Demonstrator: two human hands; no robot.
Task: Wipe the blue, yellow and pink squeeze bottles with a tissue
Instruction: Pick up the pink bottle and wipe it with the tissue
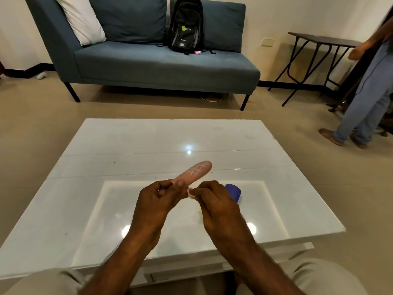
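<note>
My left hand (158,199) grips the near end of the pink squeeze bottle (195,171), which points away and to the right above the white table (127,145). My right hand (214,203) is pinched on a small crumpled tissue (189,192), held against the bottle's lower end. The blue squeeze bottle (234,191) lies on the table just behind my right hand, partly hidden by it. No yellow bottle shows in this view.
A blue-grey sofa (148,62) with a black backpack (186,24) stands beyond the table. A dark folding table (319,39) is at the back right, and a person in jeans (368,92) stands at the right edge.
</note>
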